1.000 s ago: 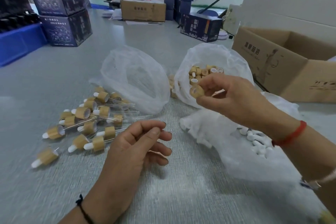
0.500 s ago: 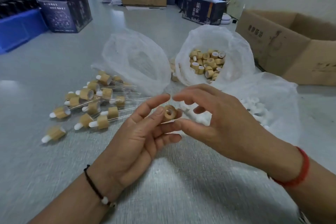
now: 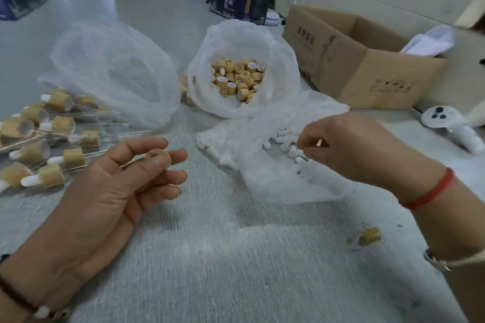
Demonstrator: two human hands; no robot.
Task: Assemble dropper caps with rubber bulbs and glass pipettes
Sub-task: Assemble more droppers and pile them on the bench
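Cap (image 3: 158, 157): light, stiff, likely smooth, pinched by your left hand (image 3: 115, 189) at its sides; bulbs (image 3: 286, 143), soft and squashy, lie at three o'clock, your right hand (image 3: 349, 147) fingertips closing on one.

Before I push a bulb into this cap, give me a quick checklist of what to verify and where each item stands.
1. Cap held: the left hand pinches one bamboo cap between thumb and fingers. Ok.
2. Cap opening clear: its top rim shows, the hole itself is blurred. Cannot tell.
3. Bulb picked: the right hand has its fingers down at the white rubber bulbs in the bag; whether one is gripped is hidden. Cannot tell.
4. Cap supply: the bag of loose caps holds plenty. Ok.
5. Finished droppers lie at the left, apart from both hands. Ok.
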